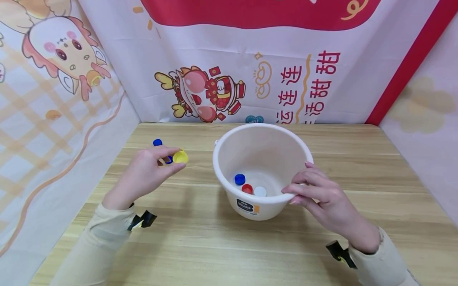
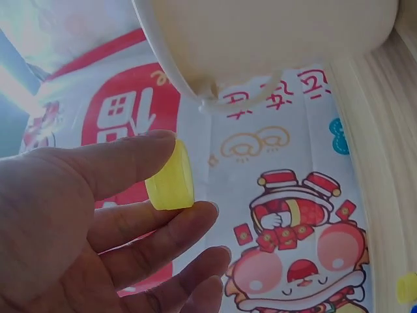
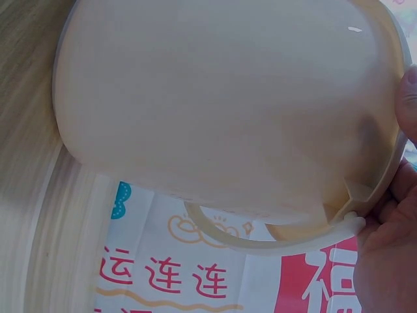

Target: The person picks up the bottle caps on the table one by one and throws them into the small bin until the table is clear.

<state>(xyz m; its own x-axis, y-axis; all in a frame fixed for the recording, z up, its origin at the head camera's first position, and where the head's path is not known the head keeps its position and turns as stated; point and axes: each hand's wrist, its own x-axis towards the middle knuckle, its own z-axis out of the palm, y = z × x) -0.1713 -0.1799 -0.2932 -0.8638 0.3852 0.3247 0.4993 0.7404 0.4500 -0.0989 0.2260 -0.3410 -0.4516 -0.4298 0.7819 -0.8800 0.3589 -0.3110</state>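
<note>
Between thumb and fingers, my left hand [image 1: 146,172] pinches a yellow bottle cap [image 1: 180,157], held above the table to the left of the bucket. The left wrist view shows that yellow cap [image 2: 171,176] side-on at the fingertips. My right hand [image 1: 323,196] grips the rim of a white plastic bucket [image 1: 262,129] at its near right side. Inside the bucket, on its floor, lie a blue cap [image 1: 240,179], a red cap [image 1: 247,188] and a white cap [image 1: 260,192]. The right wrist view shows the bucket's outer wall [image 3: 215,111] close up.
A blue cap [image 1: 157,142] lies on the wooden table [image 1: 200,246] beyond my left hand, and another blue cap [image 1: 168,159] is partly hidden behind its fingers. The bucket's pale handle [image 3: 273,244] hangs at its side. Printed cloth [image 1: 222,43] walls the table's back and sides.
</note>
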